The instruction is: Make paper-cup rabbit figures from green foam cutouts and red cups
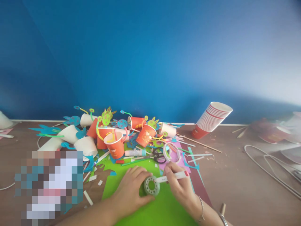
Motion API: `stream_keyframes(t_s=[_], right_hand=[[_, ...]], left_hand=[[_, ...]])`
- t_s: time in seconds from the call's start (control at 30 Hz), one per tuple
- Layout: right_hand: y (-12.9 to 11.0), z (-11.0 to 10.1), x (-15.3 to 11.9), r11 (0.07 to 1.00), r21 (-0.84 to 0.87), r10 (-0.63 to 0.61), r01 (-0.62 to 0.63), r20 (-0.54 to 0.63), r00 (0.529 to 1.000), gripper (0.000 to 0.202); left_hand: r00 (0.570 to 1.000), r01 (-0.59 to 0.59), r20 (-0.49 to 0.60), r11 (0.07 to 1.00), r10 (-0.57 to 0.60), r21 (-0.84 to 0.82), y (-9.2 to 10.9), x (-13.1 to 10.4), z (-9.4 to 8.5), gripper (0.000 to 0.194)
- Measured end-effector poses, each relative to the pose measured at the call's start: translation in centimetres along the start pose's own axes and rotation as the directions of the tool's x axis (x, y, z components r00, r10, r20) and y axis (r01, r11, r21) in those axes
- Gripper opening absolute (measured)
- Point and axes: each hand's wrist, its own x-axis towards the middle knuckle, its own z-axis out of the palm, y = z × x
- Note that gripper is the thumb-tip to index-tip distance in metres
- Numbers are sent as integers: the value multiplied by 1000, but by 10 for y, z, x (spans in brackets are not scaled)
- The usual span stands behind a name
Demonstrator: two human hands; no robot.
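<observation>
Right grip (180, 185) clamps 1 white marker (182, 175), left grip (131, 188) clamps 1 grey ring (157, 187) over 1 green sheet (162, 212)

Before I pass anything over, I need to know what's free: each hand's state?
Left hand: holding a small grey ring.
Right hand: closed on a white marker.

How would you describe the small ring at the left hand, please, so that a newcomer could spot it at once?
Below the blue wall, find the green paper. There the left hand holds a small grey ring, a white marker pointing at it. Dark dots circle its face, unlike the larger white ring beyond.
</observation>
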Motion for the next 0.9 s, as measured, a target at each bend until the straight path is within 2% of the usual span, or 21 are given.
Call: stream_keyframes(t_s=[0.1,0.2,0.37,0.53,0.67,0.8,0.9], right_hand=[[0,0,0,985,-135,-92,108,124,988,31],[-1,1,-1,945,-222,-191,242,225,955,26],[0,1,-1,893,-276,-265,355,314,912,21],[2,1,-1,886,-273,-277,376,340,899,16],[-7,-6,0,879,-283,-280,384,347,895,19],[-24,-18,4,915,-263,-220,306,310,925,24],[-32,-23,4,937,-233,-159,259,375,913,15]], left_hand=[[1000,-15,-9,1000,15,-8,0,1,0,50],[1000,-23,-8,1000,23,-16,1,1,-1,47],[999,-34,-4,999,34,-23,2,2,-2,43],[1000,-21,2,999,21,-29,3,2,-2,43],[1000,-6,3,1000,6,-28,3,1,-2,43],[999,41,36,999,-40,-20,2,2,-1,51],[997,66,43,998,-65,-19,2,3,-1,54]])
